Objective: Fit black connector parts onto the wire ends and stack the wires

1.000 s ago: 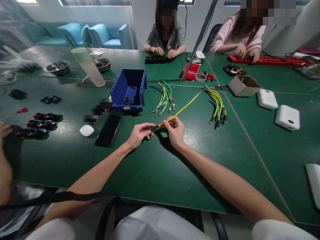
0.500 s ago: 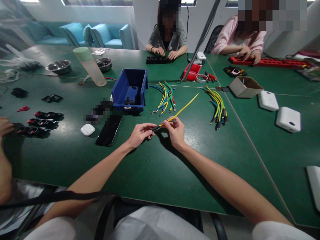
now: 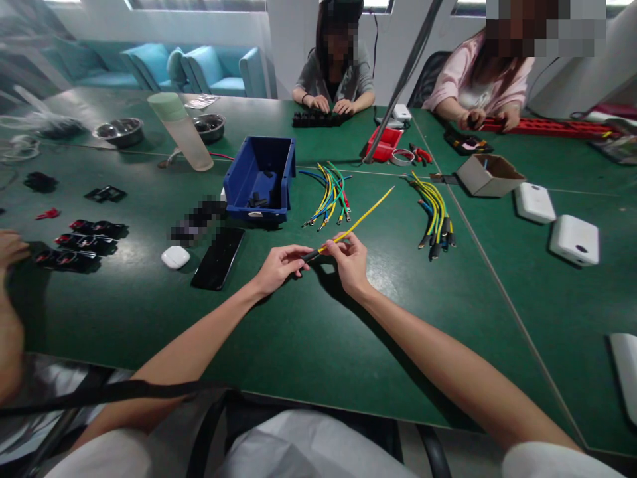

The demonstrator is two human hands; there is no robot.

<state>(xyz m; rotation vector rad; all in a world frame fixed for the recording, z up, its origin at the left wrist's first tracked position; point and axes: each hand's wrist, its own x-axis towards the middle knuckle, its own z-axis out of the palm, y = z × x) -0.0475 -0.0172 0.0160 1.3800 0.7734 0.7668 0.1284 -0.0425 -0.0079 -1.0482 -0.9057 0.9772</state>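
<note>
While the left hand pinches the short black tube at the near end of the yellow wire, the right hand pinches the wire itself just beside it, so both hands are shut on the same piece. The wire is held a little above the green surface, and its far end sticks out and up toward the middle. The step in hand looks like fitting the black tube onto the wire's end. How far on it sits cannot be told, as the fingers hide the join. A good next move would need a firm grip on the wire and a straight, gentle push of the tube, so the thin wire does not bend. Just past the hands lies a loose bunch of colored wires, and another bunch with black ends lies to the right. A blue bin with small black parts sits to the left, near a black phone and a small white case. Other people work at the far side.
</note>
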